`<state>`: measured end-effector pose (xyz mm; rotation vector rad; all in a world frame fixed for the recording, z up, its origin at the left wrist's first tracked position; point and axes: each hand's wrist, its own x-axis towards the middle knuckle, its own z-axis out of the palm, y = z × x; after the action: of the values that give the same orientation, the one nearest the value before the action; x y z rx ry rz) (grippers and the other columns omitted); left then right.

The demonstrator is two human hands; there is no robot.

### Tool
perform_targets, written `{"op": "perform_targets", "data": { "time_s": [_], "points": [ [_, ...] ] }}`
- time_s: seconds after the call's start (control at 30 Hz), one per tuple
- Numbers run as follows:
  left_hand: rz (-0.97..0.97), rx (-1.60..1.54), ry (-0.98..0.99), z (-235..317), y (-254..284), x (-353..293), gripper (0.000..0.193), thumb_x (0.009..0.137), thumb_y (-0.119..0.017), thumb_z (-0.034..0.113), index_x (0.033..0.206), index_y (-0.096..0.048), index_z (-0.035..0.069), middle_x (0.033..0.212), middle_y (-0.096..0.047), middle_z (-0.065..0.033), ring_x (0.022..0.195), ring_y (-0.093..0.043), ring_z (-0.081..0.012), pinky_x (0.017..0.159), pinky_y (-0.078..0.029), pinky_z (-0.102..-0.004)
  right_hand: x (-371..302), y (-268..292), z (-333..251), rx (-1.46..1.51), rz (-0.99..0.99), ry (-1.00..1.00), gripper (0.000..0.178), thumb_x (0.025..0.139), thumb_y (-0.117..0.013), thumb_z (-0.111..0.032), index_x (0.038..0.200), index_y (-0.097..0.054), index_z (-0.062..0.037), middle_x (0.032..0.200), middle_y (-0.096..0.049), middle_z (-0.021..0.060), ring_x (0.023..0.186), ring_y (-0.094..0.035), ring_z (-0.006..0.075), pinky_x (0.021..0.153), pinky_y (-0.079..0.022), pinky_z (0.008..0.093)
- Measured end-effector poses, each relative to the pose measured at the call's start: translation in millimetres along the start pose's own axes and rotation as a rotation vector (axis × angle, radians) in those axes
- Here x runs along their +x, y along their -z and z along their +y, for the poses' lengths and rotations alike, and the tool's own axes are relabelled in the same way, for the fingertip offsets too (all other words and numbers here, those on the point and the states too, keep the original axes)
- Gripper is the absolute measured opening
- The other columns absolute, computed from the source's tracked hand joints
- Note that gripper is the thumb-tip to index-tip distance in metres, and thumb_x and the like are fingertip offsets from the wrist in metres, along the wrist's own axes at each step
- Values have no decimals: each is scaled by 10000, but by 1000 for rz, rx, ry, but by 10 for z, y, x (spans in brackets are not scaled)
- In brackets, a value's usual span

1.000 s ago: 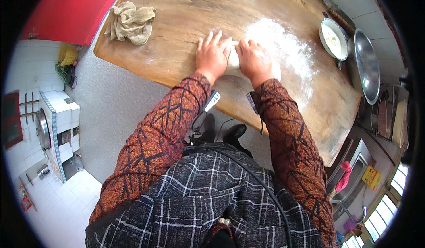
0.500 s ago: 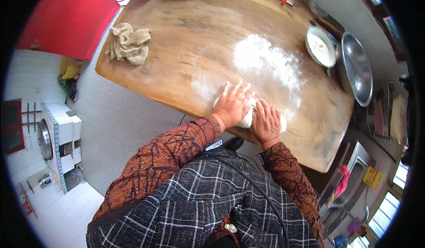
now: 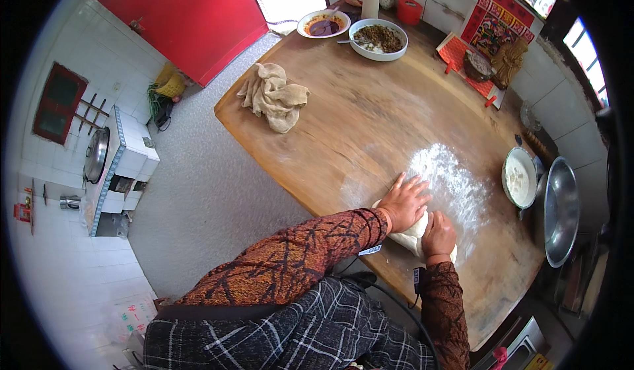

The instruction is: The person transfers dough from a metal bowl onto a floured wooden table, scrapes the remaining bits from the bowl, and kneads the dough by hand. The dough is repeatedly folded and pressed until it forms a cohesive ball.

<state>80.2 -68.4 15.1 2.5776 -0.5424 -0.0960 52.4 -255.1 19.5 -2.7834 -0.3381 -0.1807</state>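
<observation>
A pale lump of dough (image 3: 411, 240) lies on the wooden table (image 3: 343, 122), close to its near edge. My left hand (image 3: 404, 203) rests on the dough's upper side with its fingers stretched out and spread. Beside it, my right hand (image 3: 438, 235) is closed, its fingers curled in against the dough; the fingertips are hidden. Part of the dough shows between the hands, and a little more sticks out past the right one. White flour (image 3: 456, 172) is scattered over the wood just beyond both hands.
A crumpled beige cloth (image 3: 274, 98) lies at the table's left. Far back stand a bowl of dark chopped filling (image 3: 378, 39) and a plate with sauce (image 3: 323, 24). On the right are a flour bowl (image 3: 520, 177) and a large metal basin (image 3: 561, 211).
The view has swung, so the table sits lower and farther right, and more of its far end shows. My right hand has gone from flat fingers to curled ones on the dough.
</observation>
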Motion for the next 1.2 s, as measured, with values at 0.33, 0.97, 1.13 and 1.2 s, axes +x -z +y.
{"op": "perform_targets", "data": {
  "time_s": [0.33, 0.97, 1.13, 1.2],
  "points": [
    [-116, -337, 61, -198, 216, -273, 387, 1054, -518, 375, 1057, -756, 70, 1114, -739, -213, 1042, -686, -411, 913, -540, -522, -166, 258, -61, 702, -116, -485, 425, 1058, -693, -356, 861, -764, 14, 735, -731, 66, 689, -610, 62, 642, -486, 287],
    [173, -61, -98, -294, -14, -533, 339, 1016, -591, 297, 1285, -697, 120, 1284, -666, -91, 1261, -569, -296, 1146, -366, -482, -92, 102, -644, 25, -22, 96, 350, 974, -609, -319, 1251, -679, -118, 1133, -664, 96, 1079, -607, 322, 956, -443, 471],
    [229, -3, -123, -350, 49, -194, 217, 1010, -585, 288, 1070, -727, 135, 1132, -672, -54, 1096, -596, -274, 990, -434, -467, 210, 40, -473, 47, 23, 95, 218, 1006, -623, -296, 904, -645, -104, 879, -664, 133, 843, -653, 368, 778, -514, 483],
    [291, -61, -105, -373, 52, -82, 217, 1019, -576, 287, 949, -709, 131, 1024, -680, -63, 996, -607, -302, 892, -461, -476, 287, -19, -404, 34, 9, 50, 220, 1014, -615, -276, 898, -656, -93, 865, -677, 148, 837, -668, 384, 777, -530, 495]
  ]
}}
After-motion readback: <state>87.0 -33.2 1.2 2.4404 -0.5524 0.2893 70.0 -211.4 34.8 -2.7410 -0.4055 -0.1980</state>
